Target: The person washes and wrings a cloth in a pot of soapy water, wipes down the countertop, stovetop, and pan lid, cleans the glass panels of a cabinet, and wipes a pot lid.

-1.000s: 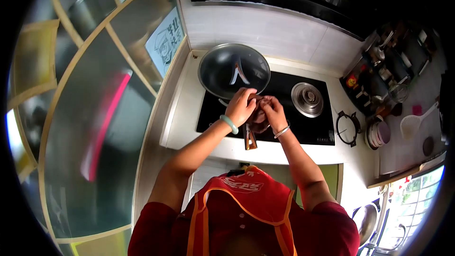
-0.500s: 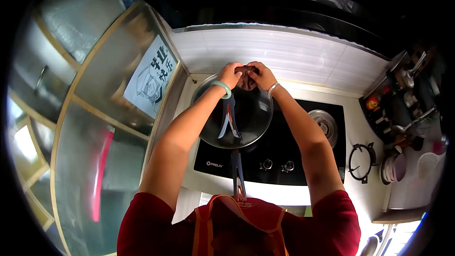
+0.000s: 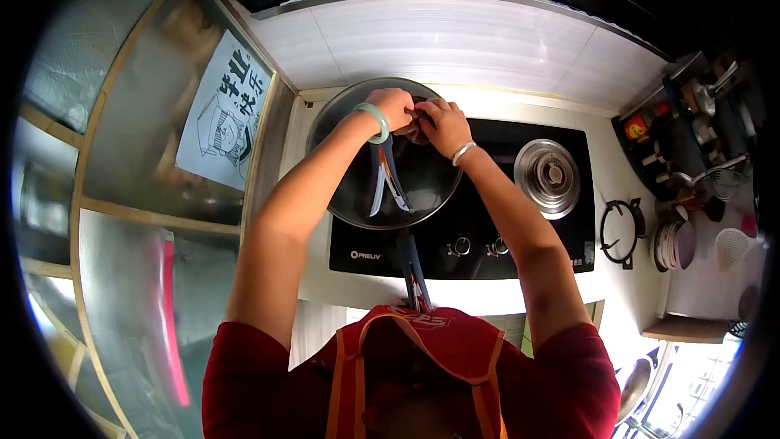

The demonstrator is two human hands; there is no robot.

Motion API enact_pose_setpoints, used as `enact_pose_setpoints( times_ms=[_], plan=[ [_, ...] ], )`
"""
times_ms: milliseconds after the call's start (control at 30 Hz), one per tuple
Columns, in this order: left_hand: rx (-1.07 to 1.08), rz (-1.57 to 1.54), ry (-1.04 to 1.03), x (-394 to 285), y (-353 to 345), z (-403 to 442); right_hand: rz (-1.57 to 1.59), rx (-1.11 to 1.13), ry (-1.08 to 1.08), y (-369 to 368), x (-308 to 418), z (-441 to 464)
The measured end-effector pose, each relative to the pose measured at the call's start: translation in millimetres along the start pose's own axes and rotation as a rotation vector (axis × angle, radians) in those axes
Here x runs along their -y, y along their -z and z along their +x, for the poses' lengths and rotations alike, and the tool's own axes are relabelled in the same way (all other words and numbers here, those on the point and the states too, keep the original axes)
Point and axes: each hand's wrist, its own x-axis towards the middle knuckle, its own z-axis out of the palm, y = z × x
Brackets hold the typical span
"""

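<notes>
While bending over the dark lid (image 3: 435, 187) at upper centre, clamping left hand (image 3: 394, 107) and right hand (image 3: 447, 126) together on the dark brown cloth (image 3: 418, 128) over the lid's far part, best to press evenly and flatten the cloth, not bump the green bangle (image 3: 379, 120) against the rim; tight up top, close to the white wall (image 3: 455, 41); more room rightward across the black hob (image 3: 357, 240), short of the silver burner (image 3: 555, 175); down at lower centre, mind the pan handle (image 3: 412, 267) jutting toward the red apron (image 3: 439, 340)
</notes>
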Motion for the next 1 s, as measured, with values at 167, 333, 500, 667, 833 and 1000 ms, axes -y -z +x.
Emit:
enact_pose_setpoints(
  times_ms=[167,333,500,667,833,1000],
  plan=[
    [0.265,0.297,-0.166,-30,-10,-9,-0.046,-0.124,-0.015,18,30,-58],
    [0.507,0.513,-0.324,-80,-8,-43,-0.059,-0.214,-0.109,25,67,-110],
    [0.522,0.633,-0.432,-99,-20,-80,0.023,-0.143,-0.131,26,98,-145],
    [0.549,0.707,-0.502,-101,-32,-102,0.197,0.025,-0.198,27,109,-168],
    [0.355,0.908,-0.662,-109,-52,-145,0.772,0.39,-0.636,35,113,-175],
    [0.023,0.791,-0.693,-104,-60,-195,1.056,0.438,-0.681,61,125,-179]
  ],
)
